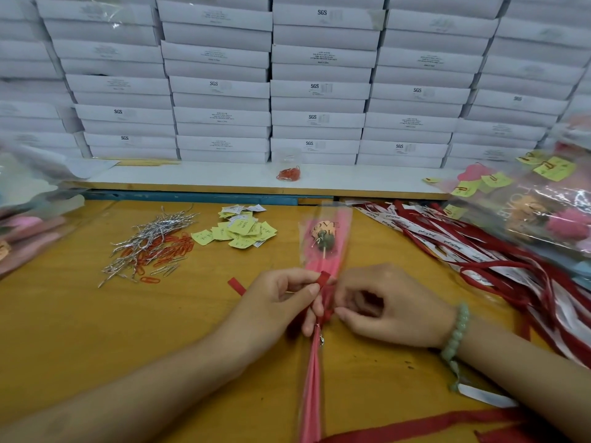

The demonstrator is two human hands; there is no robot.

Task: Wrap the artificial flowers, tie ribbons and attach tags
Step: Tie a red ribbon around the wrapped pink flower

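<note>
Fingers (315,287) of both hands pinch red ribbon (323,279) around pink cellophane-wrapped flower (323,239).

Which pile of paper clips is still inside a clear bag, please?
The red clips on the white shelf; the clips on the wooden table lie loose among silver ties.

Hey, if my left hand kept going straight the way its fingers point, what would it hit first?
The left hand points right, toward the wrapped flower. It already pinches the red ribbon there, so it would press the wrapper's neck first, then likely the right hand just beyond; depth is unclear.
</note>
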